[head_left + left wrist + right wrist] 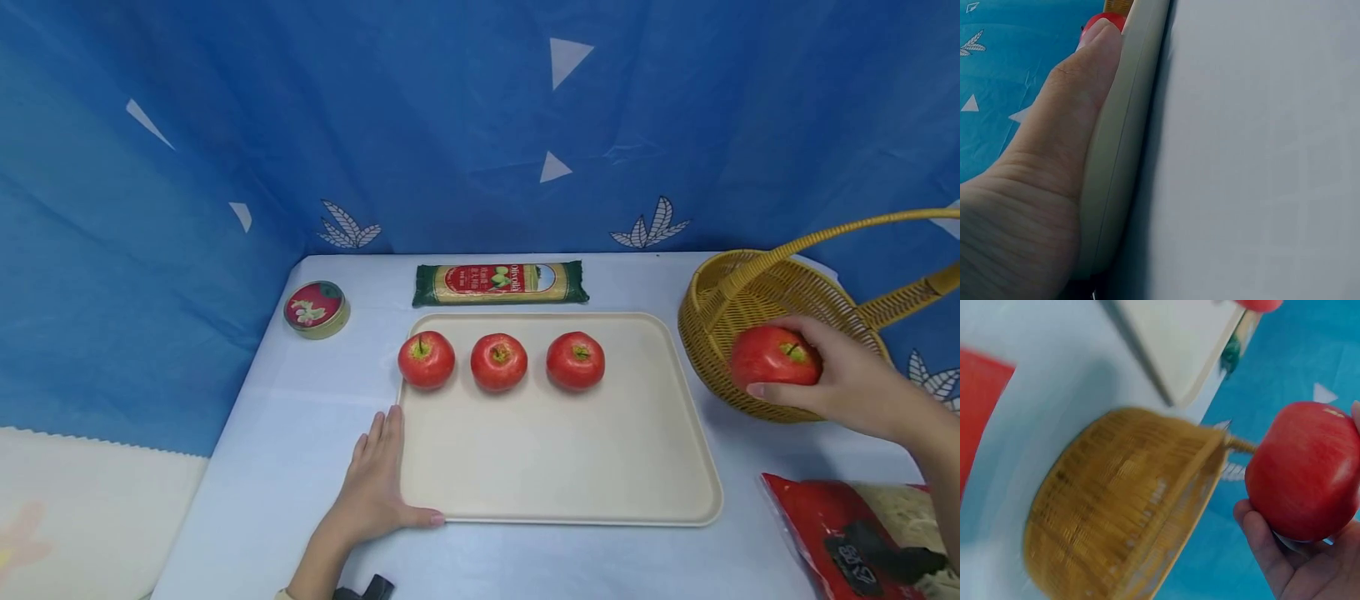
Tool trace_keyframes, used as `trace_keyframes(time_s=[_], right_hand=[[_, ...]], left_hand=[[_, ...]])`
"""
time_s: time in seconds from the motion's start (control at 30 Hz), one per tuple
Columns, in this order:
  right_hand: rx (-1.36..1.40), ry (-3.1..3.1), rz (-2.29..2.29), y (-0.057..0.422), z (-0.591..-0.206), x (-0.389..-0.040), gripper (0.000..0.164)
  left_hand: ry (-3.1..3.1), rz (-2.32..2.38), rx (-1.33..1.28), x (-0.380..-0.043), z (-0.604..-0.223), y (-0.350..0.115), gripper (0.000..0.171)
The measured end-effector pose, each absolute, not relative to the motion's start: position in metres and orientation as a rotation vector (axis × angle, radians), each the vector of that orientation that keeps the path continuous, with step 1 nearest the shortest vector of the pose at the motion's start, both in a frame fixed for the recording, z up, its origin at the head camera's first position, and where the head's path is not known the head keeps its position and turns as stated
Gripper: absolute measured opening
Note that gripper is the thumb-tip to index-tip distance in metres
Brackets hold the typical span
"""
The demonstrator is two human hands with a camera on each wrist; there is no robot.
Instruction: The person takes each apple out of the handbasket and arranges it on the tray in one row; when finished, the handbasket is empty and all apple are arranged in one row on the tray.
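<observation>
My right hand grips a red apple over the near side of a yellow wicker basket. In the right wrist view the apple shows clear of the basket's rim, with fingers curled around it. The left hand lies at the near left corner of a cream tray, fingers straight along its left edge and thumb along the front edge. Three red apples form a row across the tray's back: a left apple, a middle apple and a right apple.
Behind the tray lies a green-and-gold pasta packet. A round tin stands at the back left. The basket's tall handle arches out to the right. A red food bag occupies the near right, and a blue curtain hangs behind the table.
</observation>
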State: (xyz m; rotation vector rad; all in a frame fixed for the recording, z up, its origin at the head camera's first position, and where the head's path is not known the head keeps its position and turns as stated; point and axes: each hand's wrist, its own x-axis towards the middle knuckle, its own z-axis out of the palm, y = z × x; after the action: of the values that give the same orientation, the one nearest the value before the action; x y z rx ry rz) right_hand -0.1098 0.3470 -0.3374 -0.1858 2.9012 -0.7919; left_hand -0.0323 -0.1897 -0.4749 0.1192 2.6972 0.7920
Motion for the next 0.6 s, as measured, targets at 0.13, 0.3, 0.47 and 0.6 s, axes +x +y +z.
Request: trace_keyframes(time_s=[0.13,0.3,0.47,0.6], right_hand=[[-0.289,2.883,-0.860,0.330,-0.335,-0.103,0.090],[-0.370,2.828,-0.902,0.306,-0.338,-0.105,0.090],[-0.376,2.778,-0.873,0.287,-0.350,-0.114,0.095],[-0.331,2.763,-0.831,0.273,-0.363,-0.121,0.098]], left_hand=[[2.682,0.780,0.114,-0.033,-0.474,-0.189,0.158],[2.679,0.773,0.113,-0.033,-0.475,-0.189,0.160],[2.689,0.789,0.124,-0.032,-0.474,-0.190,0.161],[2.700,0.799,0.136,-0.031,-0.475,-0.191,0.162]])
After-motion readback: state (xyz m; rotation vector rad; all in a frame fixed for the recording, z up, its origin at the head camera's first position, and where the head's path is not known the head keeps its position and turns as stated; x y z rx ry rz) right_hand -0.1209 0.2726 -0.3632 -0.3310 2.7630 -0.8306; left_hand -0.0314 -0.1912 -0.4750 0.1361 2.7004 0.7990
